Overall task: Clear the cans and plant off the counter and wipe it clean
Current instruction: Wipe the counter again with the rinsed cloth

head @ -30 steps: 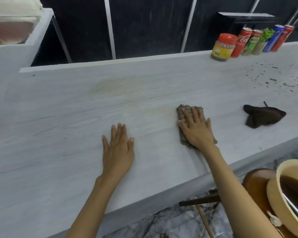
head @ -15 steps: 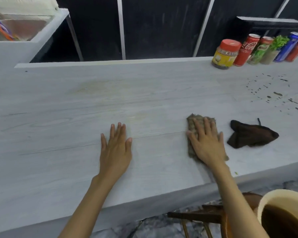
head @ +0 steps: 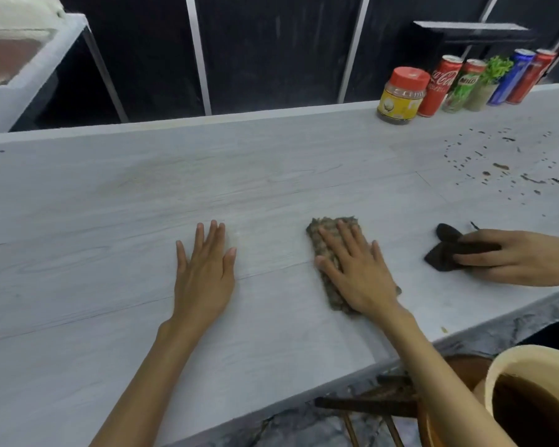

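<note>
While the left hand (head: 204,275) lies flat, right hand (head: 355,272) fingers spread press a nubby (brownish) cloth (head: 328,253).

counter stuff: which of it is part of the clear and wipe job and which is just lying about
Job:
cans
plant
rag under right hand
dark specks
counter

Lying about:
jar
dark cloth under a third hand
bucket
left hand, flat and empty

Even, soft overhead light on the counter (head: 110,195), faint shadows. Wide-angle bowing along its far edge; corners beyond it smeared, soft overall.
</note>
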Action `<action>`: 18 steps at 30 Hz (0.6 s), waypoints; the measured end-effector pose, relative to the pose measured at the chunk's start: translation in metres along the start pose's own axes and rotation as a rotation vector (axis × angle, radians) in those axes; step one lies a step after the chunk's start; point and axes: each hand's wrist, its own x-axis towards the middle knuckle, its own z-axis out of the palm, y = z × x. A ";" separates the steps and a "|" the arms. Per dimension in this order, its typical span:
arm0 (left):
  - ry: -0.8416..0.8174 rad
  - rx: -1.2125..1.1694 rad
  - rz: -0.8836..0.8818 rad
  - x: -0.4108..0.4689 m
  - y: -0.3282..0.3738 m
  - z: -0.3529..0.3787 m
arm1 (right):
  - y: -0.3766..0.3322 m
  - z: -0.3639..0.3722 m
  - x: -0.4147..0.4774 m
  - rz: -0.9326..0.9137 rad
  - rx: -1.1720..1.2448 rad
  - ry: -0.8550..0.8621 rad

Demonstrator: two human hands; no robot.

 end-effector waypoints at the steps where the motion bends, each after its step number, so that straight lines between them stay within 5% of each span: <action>1: 0.002 -0.005 0.002 0.002 -0.003 -0.001 | 0.005 -0.007 0.018 0.092 -0.002 -0.003; 4: -0.006 -0.022 -0.020 0.009 -0.010 -0.004 | -0.023 -0.007 0.066 0.203 0.016 0.016; 9: -0.007 -0.036 -0.046 0.030 -0.012 -0.008 | -0.110 0.035 0.053 -0.241 0.057 -0.008; 12: 0.005 -0.042 -0.051 0.047 -0.008 -0.009 | -0.080 0.032 0.035 -0.355 0.055 -0.049; 18: 0.053 -0.067 -0.088 0.082 0.011 0.000 | 0.042 -0.020 0.117 0.021 -0.014 -0.037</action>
